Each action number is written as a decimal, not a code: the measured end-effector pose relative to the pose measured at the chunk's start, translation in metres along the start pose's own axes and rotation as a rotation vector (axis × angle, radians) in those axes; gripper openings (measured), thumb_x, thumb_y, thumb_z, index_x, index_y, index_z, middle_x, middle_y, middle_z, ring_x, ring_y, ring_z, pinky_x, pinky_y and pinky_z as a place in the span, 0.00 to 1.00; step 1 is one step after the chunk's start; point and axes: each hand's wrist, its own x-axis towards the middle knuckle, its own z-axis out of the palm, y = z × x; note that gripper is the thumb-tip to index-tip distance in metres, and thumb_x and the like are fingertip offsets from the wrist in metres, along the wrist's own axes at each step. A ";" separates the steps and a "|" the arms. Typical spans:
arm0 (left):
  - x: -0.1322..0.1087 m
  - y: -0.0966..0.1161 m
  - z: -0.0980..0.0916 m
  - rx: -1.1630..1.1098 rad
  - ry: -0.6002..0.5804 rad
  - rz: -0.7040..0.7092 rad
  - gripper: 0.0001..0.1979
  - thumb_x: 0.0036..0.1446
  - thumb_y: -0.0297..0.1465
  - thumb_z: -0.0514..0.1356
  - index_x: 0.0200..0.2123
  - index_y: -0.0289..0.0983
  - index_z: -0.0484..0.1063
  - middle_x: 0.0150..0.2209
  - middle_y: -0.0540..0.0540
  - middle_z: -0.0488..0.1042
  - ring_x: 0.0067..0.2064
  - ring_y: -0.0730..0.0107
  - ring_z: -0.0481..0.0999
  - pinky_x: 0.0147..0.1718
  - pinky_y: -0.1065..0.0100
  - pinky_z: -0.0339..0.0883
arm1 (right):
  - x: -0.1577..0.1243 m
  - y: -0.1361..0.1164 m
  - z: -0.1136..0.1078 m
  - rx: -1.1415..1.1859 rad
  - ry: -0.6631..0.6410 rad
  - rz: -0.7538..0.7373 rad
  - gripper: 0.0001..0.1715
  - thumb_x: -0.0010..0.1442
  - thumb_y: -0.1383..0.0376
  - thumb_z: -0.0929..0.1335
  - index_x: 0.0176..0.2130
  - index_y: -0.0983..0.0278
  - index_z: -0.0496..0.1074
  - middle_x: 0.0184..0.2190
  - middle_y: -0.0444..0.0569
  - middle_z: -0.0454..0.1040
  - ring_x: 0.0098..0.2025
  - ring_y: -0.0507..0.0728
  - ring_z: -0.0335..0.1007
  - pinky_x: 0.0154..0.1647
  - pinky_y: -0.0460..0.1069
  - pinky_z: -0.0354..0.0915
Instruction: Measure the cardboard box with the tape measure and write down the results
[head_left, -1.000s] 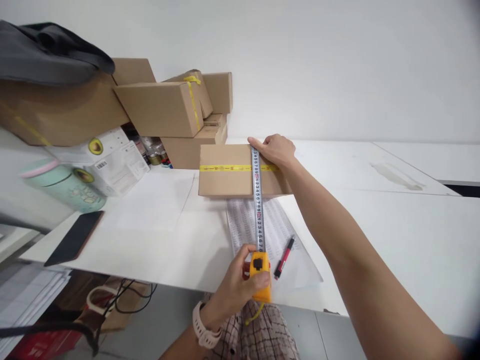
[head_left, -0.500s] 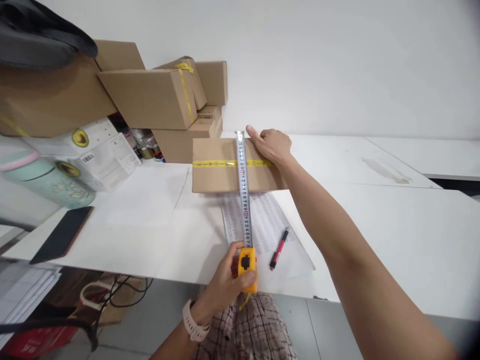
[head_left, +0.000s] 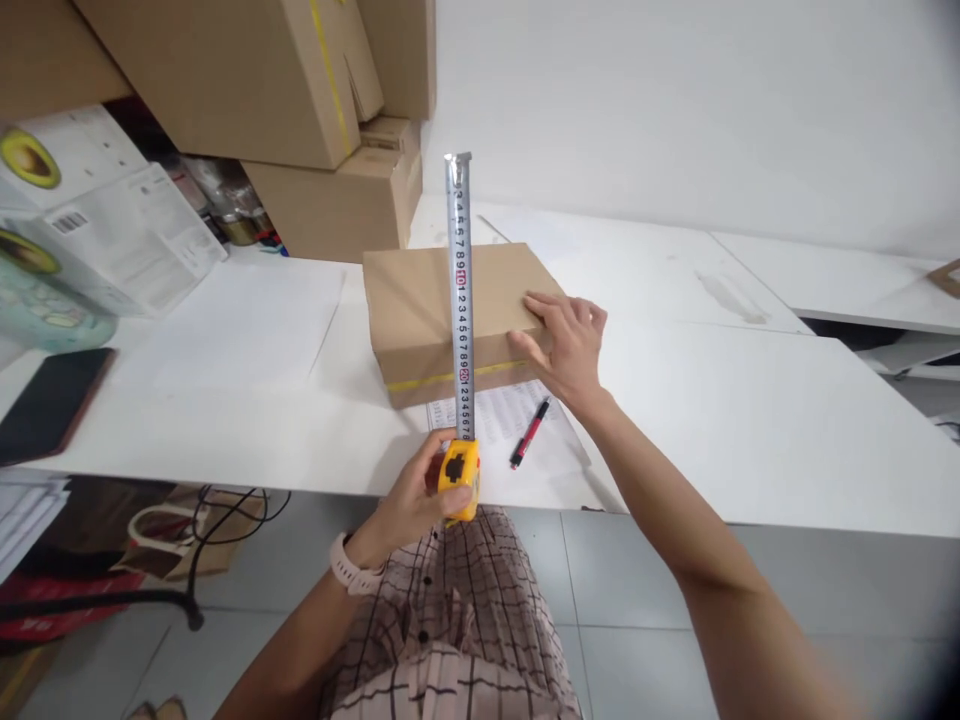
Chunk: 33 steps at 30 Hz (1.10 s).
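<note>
My left hand [head_left: 424, 480] is closed around a yellow tape measure [head_left: 460, 480] at the table's front edge. Its metal blade [head_left: 462, 310] stretches away from me, and the hooked end sticks out past the far side of a brown cardboard box [head_left: 420, 290]. The blade passes in front of that box, which has yellow tape along its near face. At the box's right end, my right hand [head_left: 574, 345] grips the near corner, its fingers on the top and the thumb at the edge. Printed sheets [head_left: 495, 410] lie partly under the box, with a red and black pen [head_left: 529, 433] on them.
Large cardboard boxes [head_left: 225, 90] are stacked at the back left against the wall. White cartons with avocado pictures [head_left: 112, 220], a mint-green bottle [head_left: 52, 310] and a dark phone [head_left: 56, 405] stand or lie at the left. A blank white sheet [head_left: 240, 320] lies left of the box.
The box has turned so its broad plain face shows on top and the taped face is toward me. My right hand has moved from the far edge to the near right corner. The view has tilted down.
</note>
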 end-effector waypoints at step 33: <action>0.036 0.017 0.006 1.097 0.346 0.273 0.33 0.57 0.29 0.67 0.63 0.42 0.60 0.57 0.41 0.71 0.57 0.53 0.72 0.55 0.50 0.70 | -0.109 0.010 0.001 0.288 -0.336 0.458 0.26 0.65 0.40 0.61 0.37 0.58 0.69 0.24 0.45 0.74 0.26 0.58 0.69 0.28 0.51 0.57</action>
